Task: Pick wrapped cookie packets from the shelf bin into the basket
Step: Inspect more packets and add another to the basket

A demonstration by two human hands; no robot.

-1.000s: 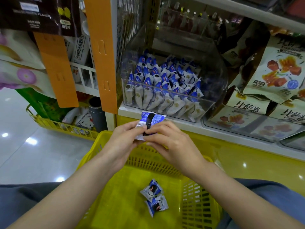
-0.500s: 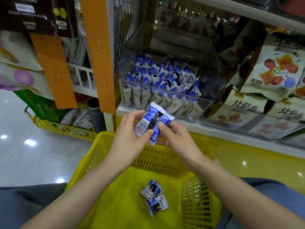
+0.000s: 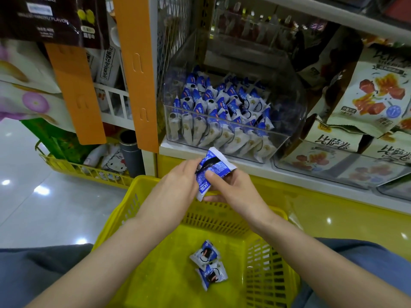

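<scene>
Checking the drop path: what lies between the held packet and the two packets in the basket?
Head view: only the mesh wall and bare floor of the basket separate the held packet from the two packets.

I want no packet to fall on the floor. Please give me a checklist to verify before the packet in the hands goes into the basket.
1. Packet gripped: ok, left hand and right hand both pinch it.
2. Packet over basket: cannot tell, it hangs near the far rim.
3. Room in basket: ok, only two packets lie there.
4. Wrapper sealed: cannot tell.
5. Bin stocked: ok, many packets inside.
</scene>
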